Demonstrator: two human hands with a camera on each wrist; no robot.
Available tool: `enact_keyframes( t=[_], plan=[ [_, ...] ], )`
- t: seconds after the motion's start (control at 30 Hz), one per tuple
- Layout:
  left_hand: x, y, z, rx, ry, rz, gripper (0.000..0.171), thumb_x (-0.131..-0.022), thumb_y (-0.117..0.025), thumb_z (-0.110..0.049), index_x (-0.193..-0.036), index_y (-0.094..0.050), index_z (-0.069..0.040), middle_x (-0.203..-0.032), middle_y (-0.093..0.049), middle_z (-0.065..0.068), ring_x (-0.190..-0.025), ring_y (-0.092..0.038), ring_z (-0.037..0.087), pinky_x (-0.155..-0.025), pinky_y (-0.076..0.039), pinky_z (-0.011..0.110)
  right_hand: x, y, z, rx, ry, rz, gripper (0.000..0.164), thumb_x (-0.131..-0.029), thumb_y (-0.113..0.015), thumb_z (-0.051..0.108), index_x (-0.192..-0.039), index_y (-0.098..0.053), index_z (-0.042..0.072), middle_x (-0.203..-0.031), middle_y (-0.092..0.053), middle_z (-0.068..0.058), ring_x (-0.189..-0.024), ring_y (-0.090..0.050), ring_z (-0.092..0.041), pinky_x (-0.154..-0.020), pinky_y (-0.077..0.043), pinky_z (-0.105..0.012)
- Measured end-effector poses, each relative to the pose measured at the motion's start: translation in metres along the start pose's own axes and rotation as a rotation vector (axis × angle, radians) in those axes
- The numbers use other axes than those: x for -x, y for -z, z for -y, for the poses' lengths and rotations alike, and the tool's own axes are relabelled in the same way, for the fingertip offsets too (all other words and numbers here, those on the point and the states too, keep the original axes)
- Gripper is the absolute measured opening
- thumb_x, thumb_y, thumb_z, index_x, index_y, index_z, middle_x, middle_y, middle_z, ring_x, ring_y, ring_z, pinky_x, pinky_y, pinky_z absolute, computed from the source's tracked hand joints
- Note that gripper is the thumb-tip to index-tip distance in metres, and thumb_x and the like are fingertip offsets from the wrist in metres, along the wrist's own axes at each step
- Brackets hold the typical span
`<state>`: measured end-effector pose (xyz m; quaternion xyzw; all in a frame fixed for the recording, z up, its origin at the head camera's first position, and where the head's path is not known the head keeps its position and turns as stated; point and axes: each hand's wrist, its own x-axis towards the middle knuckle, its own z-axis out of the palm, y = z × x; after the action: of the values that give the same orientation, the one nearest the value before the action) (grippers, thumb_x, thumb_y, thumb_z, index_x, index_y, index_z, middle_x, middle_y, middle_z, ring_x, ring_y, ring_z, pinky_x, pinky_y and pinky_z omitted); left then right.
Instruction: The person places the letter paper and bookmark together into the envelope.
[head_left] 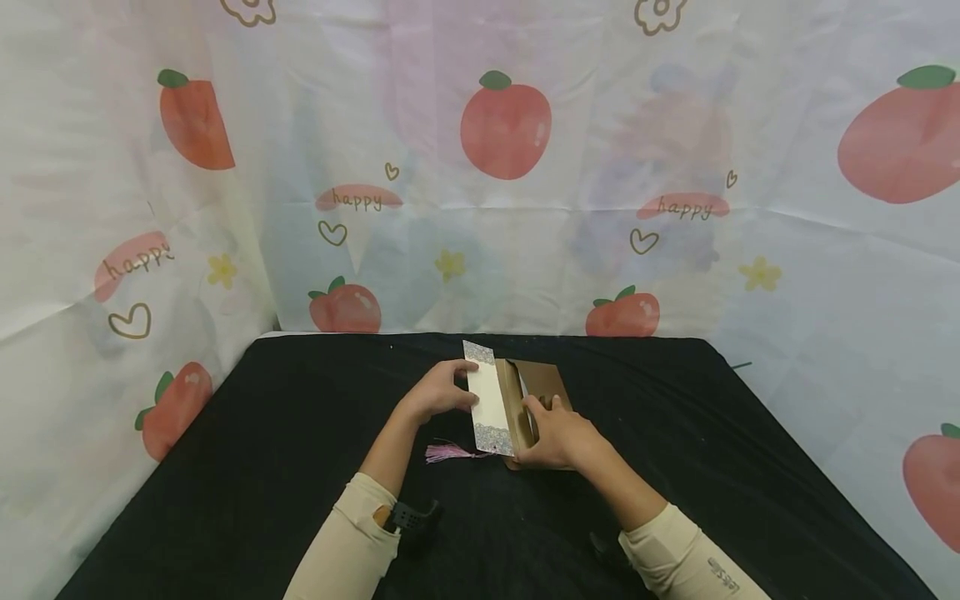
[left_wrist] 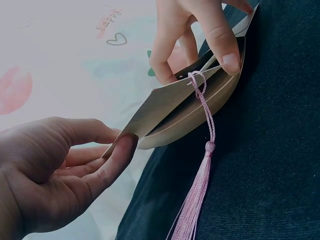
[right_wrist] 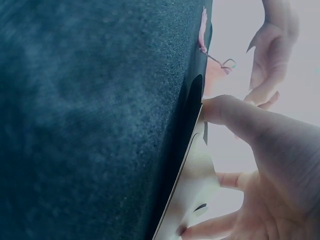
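Observation:
A cream bookmark (head_left: 487, 400) with silvery lace-patterned ends leans at the left side of a brown paper envelope (head_left: 543, 379). My left hand (head_left: 437, 390) pinches the bookmark's left long edge between thumb and fingers. From a hole at its near end hangs a pink tassel (left_wrist: 197, 200). The envelope's mouth gapes dark beside the card, with a strip of white inside it. My right hand (head_left: 558, 437) holds the envelope from the right, its thumb at the near end and its fingers spread over the mouth and upper face. A small dark slit (right_wrist: 200, 206) shows in that face.
A black cloth (head_left: 315, 392) covers the table beneath everything. White curtains with printed fruit (head_left: 506, 132) stand behind and along both sides. A black strap (head_left: 411, 517) sits on my left forearm, by the cream sleeve.

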<state>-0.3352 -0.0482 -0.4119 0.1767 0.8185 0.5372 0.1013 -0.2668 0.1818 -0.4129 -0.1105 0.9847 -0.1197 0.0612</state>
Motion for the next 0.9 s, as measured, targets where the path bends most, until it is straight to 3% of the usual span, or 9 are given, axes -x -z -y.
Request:
enact_keyframes(
  t=[0.33, 0.67, 0.9],
  plan=[
    [0.0008, -0.0012, 0.0003, -0.002, -0.02, 0.039, 0.057, -0.089, -0.074, 0.007, -0.143, -0.056, 0.007, -0.134, -0.053, 0.027, -0.077, -0.073, 0.031, -0.078, -0.061, 0.043, -0.0013, -0.0003, 0.0002, -0.002, -0.01, 0.012, 0.1, -0.074, -0.088, 0.056, -0.152, -0.043, 0.013, -0.145, -0.042, -0.038, -0.11, -0.06, -0.05, -0.082, -0.052, -0.064],
    [-0.0016, -0.0059, 0.0013, -0.02, -0.017, 0.065, 0.056, -0.089, -0.073, 0.008, -0.142, -0.056, 0.008, -0.13, -0.056, 0.027, -0.078, -0.073, 0.028, -0.076, -0.061, 0.038, -0.0016, -0.0006, -0.0005, 0.006, -0.001, 0.001, 0.093, -0.075, -0.086, 0.049, -0.15, -0.044, 0.014, -0.141, -0.045, -0.036, -0.101, -0.062, -0.044, -0.075, -0.053, -0.058],
    [-0.0032, -0.0082, 0.0051, -0.052, -0.03, 0.066, 0.057, -0.089, -0.074, 0.007, -0.143, -0.055, 0.007, -0.131, -0.056, 0.027, -0.078, -0.073, 0.027, -0.076, -0.061, 0.038, -0.0009, -0.0009, -0.0009, 0.003, -0.004, 0.008, 0.09, -0.078, -0.084, 0.048, -0.151, -0.044, 0.015, -0.143, -0.044, -0.036, -0.104, -0.061, -0.046, -0.077, -0.053, -0.058]
  ],
)
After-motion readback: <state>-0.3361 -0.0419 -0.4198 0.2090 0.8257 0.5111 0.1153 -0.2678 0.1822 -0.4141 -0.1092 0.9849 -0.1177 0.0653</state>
